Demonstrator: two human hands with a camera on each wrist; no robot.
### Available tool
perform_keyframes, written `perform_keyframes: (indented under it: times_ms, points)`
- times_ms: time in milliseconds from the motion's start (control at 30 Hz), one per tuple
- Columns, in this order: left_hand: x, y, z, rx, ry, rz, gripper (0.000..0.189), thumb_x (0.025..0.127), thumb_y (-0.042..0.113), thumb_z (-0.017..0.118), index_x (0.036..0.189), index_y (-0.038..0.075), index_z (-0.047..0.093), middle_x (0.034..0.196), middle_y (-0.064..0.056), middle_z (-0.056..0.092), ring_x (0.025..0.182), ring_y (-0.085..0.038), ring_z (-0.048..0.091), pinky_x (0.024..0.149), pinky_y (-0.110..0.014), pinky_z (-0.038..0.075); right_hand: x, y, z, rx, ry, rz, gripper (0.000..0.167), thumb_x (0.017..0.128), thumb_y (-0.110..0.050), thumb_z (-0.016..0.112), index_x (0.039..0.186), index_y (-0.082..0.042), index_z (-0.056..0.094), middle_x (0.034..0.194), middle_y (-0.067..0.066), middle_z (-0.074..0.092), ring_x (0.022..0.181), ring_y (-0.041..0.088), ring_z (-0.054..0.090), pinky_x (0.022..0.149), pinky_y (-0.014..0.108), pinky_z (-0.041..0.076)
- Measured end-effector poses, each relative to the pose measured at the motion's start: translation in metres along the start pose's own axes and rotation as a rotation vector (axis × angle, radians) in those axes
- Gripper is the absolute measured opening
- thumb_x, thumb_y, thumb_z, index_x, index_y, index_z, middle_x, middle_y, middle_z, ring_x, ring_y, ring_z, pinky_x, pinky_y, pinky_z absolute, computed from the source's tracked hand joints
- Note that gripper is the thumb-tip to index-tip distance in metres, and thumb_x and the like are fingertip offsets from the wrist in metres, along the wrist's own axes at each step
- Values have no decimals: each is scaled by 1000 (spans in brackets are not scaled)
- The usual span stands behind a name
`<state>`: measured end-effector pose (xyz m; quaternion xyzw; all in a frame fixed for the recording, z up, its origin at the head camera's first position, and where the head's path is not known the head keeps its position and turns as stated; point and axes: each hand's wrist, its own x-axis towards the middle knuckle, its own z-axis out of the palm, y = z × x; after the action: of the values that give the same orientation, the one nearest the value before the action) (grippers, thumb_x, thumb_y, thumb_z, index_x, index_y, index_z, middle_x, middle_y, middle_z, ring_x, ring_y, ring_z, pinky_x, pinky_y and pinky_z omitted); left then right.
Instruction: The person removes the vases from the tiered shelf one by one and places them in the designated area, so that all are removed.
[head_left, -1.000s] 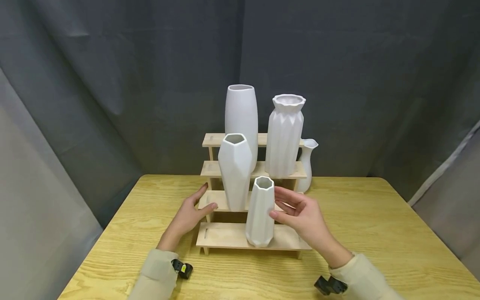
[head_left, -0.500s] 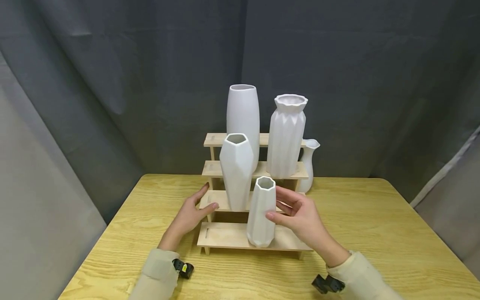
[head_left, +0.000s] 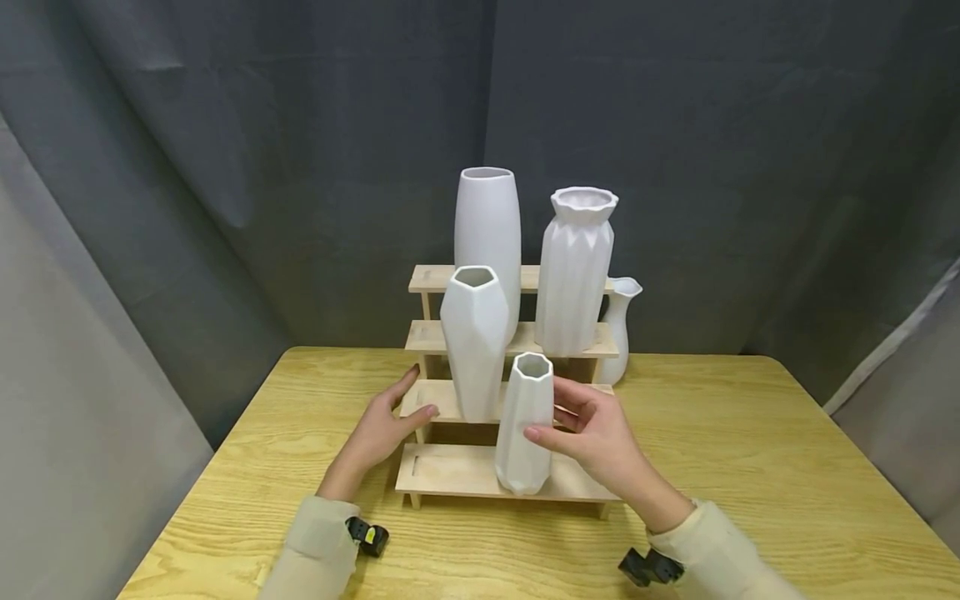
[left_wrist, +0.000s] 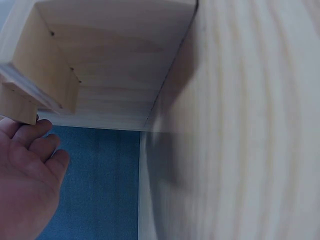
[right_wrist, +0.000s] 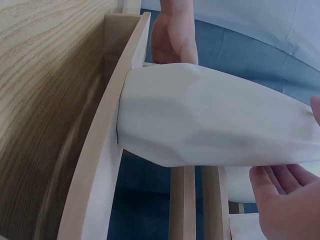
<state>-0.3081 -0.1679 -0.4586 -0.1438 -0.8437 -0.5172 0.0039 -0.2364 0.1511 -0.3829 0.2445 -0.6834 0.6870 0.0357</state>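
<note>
A four-step wooden display stand (head_left: 450, 468) stands on the table. On its lowest step, right of the middle, is a short fluted white vase (head_left: 523, 429), upright with a slight lean. My right hand (head_left: 603, 437) grips this vase from the right, thumb across its front and fingers behind. In the right wrist view the vase base (right_wrist: 145, 112) meets the step. My left hand (head_left: 375, 433) holds the stand's left side, thumb at the second step's edge; in the left wrist view its curled fingers (left_wrist: 42, 140) touch a wooden support.
A faceted white vase (head_left: 474, 346) stands on the second step, close behind the fluted one. Higher up are a tall smooth vase (head_left: 487, 233) and a pleated vase (head_left: 576, 279). A flared-neck vase (head_left: 618, 333) stands behind the stand's right side. Grey curtains (head_left: 360, 150) surround the table.
My right thumb has slid left across the front of the fluted vase and the right hand has closed in on it. The left hand keeps its place; the view shifts slightly.
</note>
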Motion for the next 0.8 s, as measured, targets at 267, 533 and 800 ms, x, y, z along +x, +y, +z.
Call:
perform_keyframes:
  times_ms: [267, 533, 800]
  points:
    - [0, 2, 0, 3, 7, 5, 89, 86, 60, 67, 157, 24, 28, 160, 7, 24, 146, -29, 21, 114, -53, 25, 1, -2, 2, -4, -11, 1, 58, 78, 3, 82, 131, 4, 59, 126, 19, 63, 109, 28, 65, 90, 38, 54]
    - [1, 2, -1, -5, -3, -14, 86, 89, 54, 68, 157, 24, 27, 160, 6, 22, 147, -30, 18, 115, -54, 23, 2, -2, 3, -42, 7, -20, 52, 79, 2, 82, 127, 5, 63, 119, 18, 67, 102, 27, 68, 86, 37, 55]
    - [-1, 2, 0, -6, 8, 1, 89, 86, 61, 67, 157, 25, 28, 160, 7, 24, 146, -30, 21, 114, -54, 24, 2, -2, 3, -44, 19, -27, 49, 79, 3, 81, 125, 7, 63, 114, 19, 68, 99, 27, 69, 85, 37, 56]
